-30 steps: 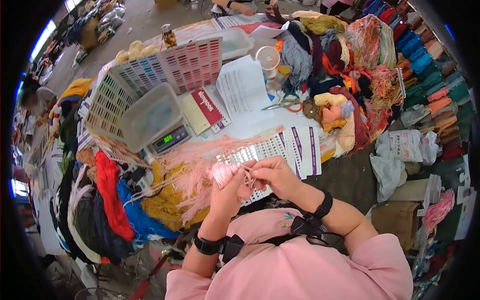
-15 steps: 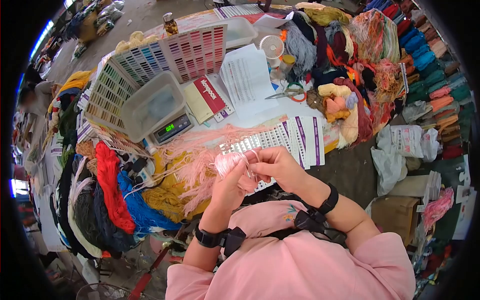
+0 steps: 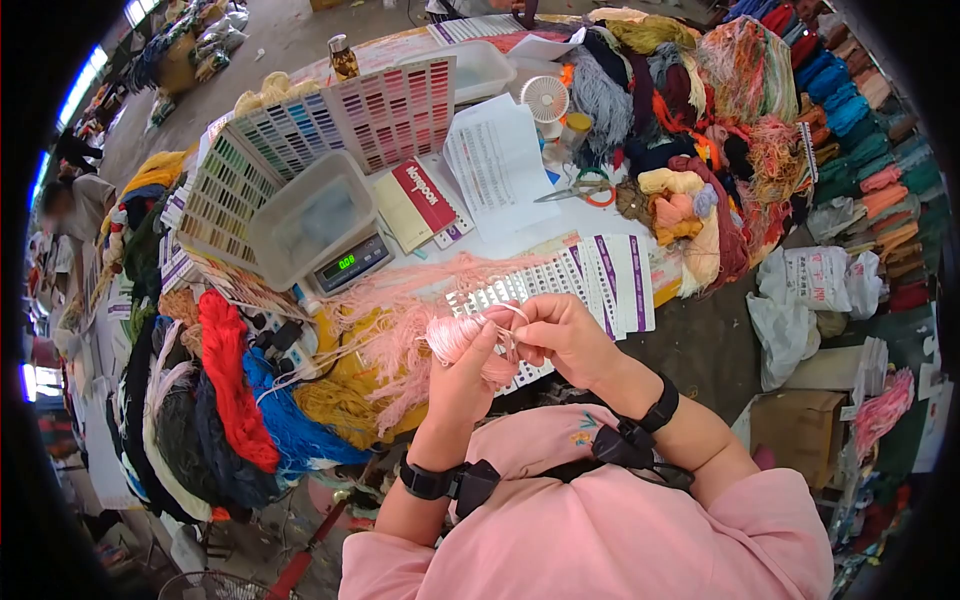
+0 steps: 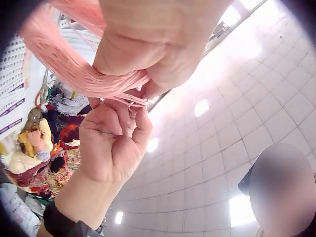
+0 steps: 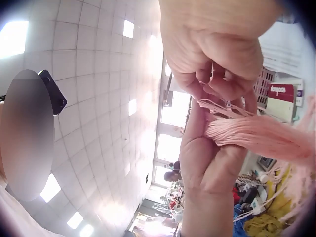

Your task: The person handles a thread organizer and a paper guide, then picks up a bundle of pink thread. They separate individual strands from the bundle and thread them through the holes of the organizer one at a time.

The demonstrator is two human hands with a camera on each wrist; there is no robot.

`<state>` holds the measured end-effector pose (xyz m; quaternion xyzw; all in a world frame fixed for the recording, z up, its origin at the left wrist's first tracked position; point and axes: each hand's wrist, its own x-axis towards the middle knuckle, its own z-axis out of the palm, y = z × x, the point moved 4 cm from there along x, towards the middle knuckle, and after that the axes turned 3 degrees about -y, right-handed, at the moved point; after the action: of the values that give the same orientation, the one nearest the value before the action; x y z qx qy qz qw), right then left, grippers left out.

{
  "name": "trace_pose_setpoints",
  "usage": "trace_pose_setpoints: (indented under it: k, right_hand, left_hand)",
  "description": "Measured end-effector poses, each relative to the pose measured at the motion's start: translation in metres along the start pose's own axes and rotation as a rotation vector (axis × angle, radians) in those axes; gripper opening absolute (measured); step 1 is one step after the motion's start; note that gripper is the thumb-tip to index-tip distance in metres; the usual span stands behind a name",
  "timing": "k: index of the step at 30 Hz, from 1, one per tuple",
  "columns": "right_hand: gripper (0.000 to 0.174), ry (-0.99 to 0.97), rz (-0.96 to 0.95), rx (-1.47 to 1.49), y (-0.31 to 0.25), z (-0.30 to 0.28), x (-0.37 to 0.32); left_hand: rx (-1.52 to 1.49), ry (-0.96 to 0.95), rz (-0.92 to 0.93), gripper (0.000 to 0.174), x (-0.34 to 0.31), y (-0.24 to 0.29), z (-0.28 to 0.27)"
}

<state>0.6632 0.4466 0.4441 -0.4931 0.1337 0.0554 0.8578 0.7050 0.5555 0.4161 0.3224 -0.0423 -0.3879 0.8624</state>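
Observation:
A skein of glossy pink yarn (image 3: 452,338) is gripped in my left hand (image 3: 464,380), its strands bent round between thumb and fingers. My right hand (image 3: 572,342) pinches a few strands at the skein's end, close beside the left fingertips. In the left wrist view the yarn bundle (image 4: 74,69) runs under the left hand, and the right hand (image 4: 111,143) has its fingers curled at the strand ends. From the right wrist, the pink bundle (image 5: 261,134) spreads rightward out of the left hand (image 5: 210,165). Loose pink yarn (image 3: 405,340) lies on the table behind the hands.
A digital scale (image 3: 352,264) carries a clear plastic tub (image 3: 262,232) before a standing colour chart (image 3: 395,110). Punched cards (image 3: 597,285), a notebook (image 3: 418,205), scissors (image 3: 580,188) and a small fan (image 3: 545,98) lie around. Coloured skeins (image 3: 232,375) hang over the table's edge.
Both hands stay together at the pink skein, with the right fingers shifting slightly among the strands. The scale's reading goes from 0.09 to 0.08.

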Motion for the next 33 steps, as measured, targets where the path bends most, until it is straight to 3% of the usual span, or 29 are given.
trace_pose_setpoints:
  k: [2,9,12,23,26,33]
  right_hand:
    - [0.004,-0.014,0.033,0.037,-0.0011,0.0007,-0.0007]
    - [0.004,-0.025,0.081,0.149,0.0033,-0.001,-0.0018]
    - [0.006,0.002,0.105,-0.003,0.0002,0.0062,-0.0008]
    - [0.007,0.041,-0.042,-0.094,0.0033,0.0073,-0.0002]
    - [0.006,0.065,-0.075,-0.118,0.0062,0.0054,-0.0011]
    - [0.005,0.047,-0.101,-0.065,0.0034,0.0046,-0.0033]
  left_hand:
    - [-0.084,-0.078,-0.021,0.023,-0.0006,-0.0016,-0.004]
    - [-0.075,-0.014,-0.049,0.026,-0.004,0.0024,-0.0018]
    - [-0.027,-0.005,-0.025,0.027,-0.0063,0.0034,-0.003]
    - [-0.001,0.098,0.02,0.026,-0.0083,0.0068,0.0011]
    - [0.086,-0.004,0.047,0.023,-0.0075,0.0048,0.0]
    - [0.055,0.008,0.053,0.024,-0.0038,0.0067,0.0028]
